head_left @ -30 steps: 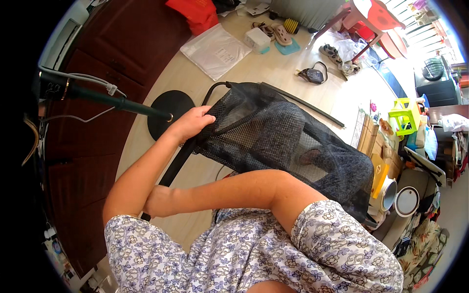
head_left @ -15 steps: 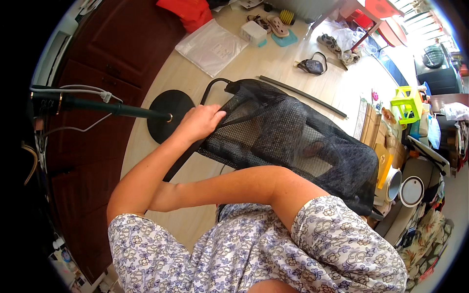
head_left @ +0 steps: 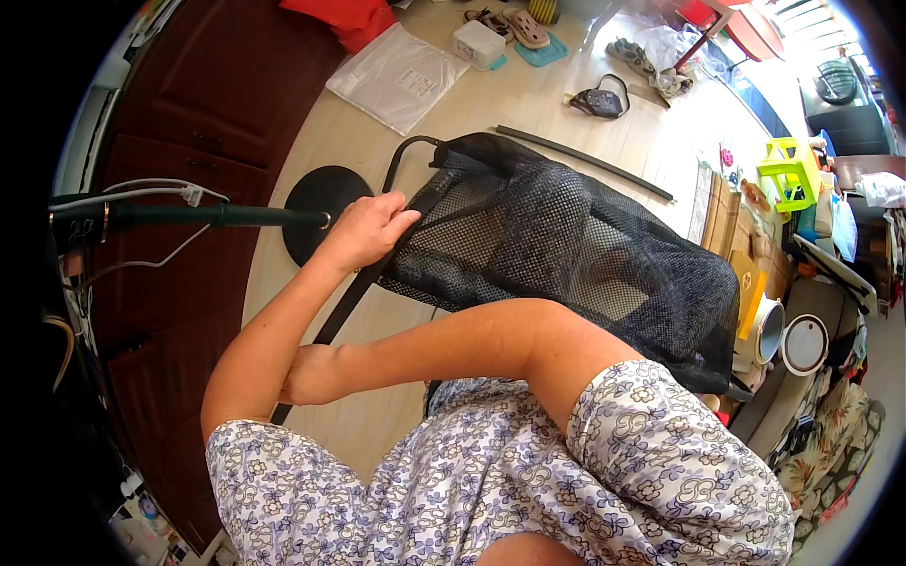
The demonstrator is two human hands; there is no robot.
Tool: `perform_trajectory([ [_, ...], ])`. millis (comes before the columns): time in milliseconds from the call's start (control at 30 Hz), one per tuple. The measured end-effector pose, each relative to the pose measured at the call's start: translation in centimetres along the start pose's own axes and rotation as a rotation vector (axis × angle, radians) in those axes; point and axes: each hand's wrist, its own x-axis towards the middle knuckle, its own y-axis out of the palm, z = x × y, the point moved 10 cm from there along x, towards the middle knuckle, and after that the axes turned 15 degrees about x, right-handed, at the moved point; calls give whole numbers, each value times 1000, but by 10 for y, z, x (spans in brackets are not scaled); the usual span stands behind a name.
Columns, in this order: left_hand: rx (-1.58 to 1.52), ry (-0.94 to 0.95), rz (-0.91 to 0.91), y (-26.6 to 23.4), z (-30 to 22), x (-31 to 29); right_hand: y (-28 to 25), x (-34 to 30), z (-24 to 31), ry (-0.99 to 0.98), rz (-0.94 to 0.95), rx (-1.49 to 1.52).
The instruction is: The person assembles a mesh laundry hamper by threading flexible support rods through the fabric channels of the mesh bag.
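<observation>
Black mesh fabric (head_left: 557, 236) hangs over a black tube frame (head_left: 400, 156) in front of me, its long side running to the right. My left hand (head_left: 371, 229) is closed round the frame's near-left edge, with the mesh bunched beside its fingers. A straight black bar (head_left: 338, 314) slants from under that hand down toward my left elbow. My right arm crosses below the mesh, and my right hand (head_left: 310, 375) lies beside this bar. Its fingers are hidden behind my left forearm, so I cannot see whether they grip it.
A stand with a round black base (head_left: 327, 212) and green pole (head_left: 255, 216) is at the left, by dark red cabinets (head_left: 189, 179). Beyond the mesh lie a loose rod (head_left: 585, 164), a flat plastic packet (head_left: 400, 83) and a small black bag (head_left: 598, 102). A lime-green stool (head_left: 791, 174) stands right.
My left hand has shifted a little left along with the frame's edge. My right hand has slid slightly down and left behind the left forearm. The view has tilted slightly.
</observation>
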Motion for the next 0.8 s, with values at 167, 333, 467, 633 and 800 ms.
perform_trajectory([
  [167, -174, -30, 27, -15, 13, 1, -21, -11, 13, 68, 202, -88],
  [333, -335, -123, 129, 0, 24, 3, -29, -5, 20, 96, 235, -100],
  [467, -563, -292, 187, 9, 27, 0, -10, -1, 25, 225, 367, 1],
  [633, -596, -144, 250, 14, 1, -1, 10, -16, 11, 294, 551, 18],
  [800, -441, -94, 157, 7, 2, 6, 1, -20, -2, 303, 558, 5],
])
